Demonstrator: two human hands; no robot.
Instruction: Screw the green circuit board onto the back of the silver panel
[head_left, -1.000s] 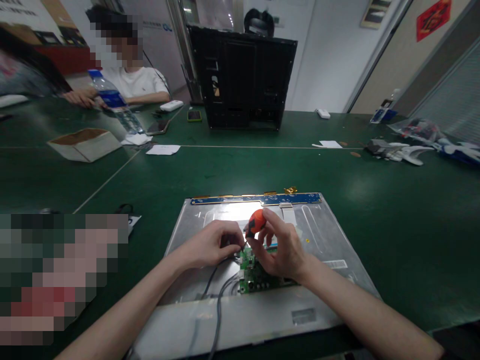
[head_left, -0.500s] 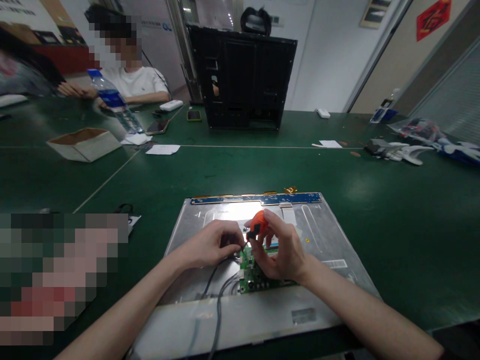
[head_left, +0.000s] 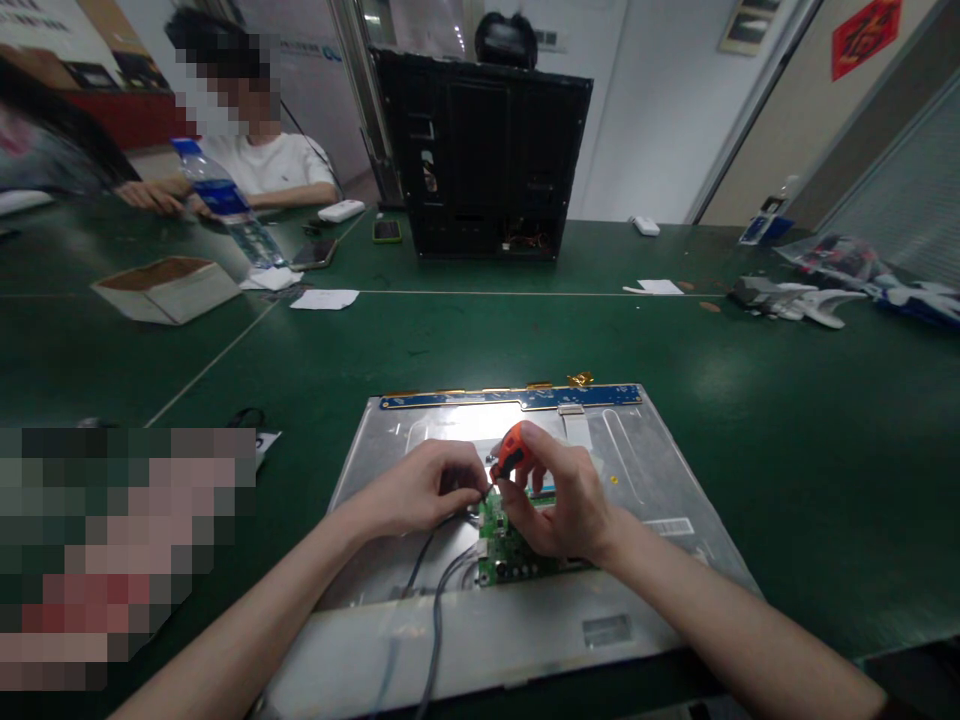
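Compared with the earlier frames, the orange screwdriver [head_left: 514,449] is showing its black marks differently, turned in the right hand [head_left: 562,495], whose fingers are gripping its handle. It is slanting down-left above the corner of the green board [head_left: 496,545]. The left hand [head_left: 429,488] is pinching near its tip; what it is holding, I cannot tell.

An orange-and-black screwdriver [head_left: 511,451] slants tip-down at the far left corner of a green circuit board [head_left: 496,545], atop a silver panel [head_left: 656,485] lying flat by the near edge of the bench [head_left: 795,480].
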